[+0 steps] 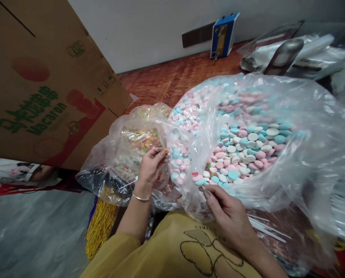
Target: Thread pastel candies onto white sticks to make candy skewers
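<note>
My left hand, with a bracelet at the wrist, pinches a small orange candy above an open plastic bag of small red, orange and green candies. My right hand is closed, thumb against forefinger, at the near edge of a large clear bag of pink, white and blue disc-shaped candies. Just beyond its fingertips, a red piece, a pink one and a blue disc sit close together in a line. Whether a stick runs through them, I cannot make out.
A large cardboard box printed "Macaron" stands at the left. White sticks lie at the near right. On the wooden table, a blue box leans by the wall, with plastic packaging at the back right. Yellow fringe hangs in front.
</note>
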A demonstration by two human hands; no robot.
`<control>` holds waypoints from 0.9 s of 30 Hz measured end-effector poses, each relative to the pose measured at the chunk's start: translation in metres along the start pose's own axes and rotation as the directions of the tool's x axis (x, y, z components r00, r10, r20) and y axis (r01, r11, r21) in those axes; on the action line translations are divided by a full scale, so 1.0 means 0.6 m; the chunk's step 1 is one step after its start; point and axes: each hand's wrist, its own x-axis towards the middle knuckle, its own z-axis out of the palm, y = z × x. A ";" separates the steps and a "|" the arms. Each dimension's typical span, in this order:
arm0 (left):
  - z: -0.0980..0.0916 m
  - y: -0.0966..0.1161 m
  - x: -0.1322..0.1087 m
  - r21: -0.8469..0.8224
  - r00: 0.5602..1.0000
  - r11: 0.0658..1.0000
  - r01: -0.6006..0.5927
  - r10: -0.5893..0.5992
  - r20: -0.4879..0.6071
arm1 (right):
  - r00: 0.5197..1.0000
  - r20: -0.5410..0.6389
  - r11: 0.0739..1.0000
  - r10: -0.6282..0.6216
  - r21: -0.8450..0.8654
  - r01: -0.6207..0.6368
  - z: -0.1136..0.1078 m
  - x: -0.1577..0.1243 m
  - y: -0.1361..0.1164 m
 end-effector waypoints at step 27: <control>0.175 0.057 -0.196 -0.223 0.853 0.970 0.099 0.032 0.520 | 0.985 -0.062 0.965 -0.163 -0.219 0.146 -0.053 -0.065 -0.011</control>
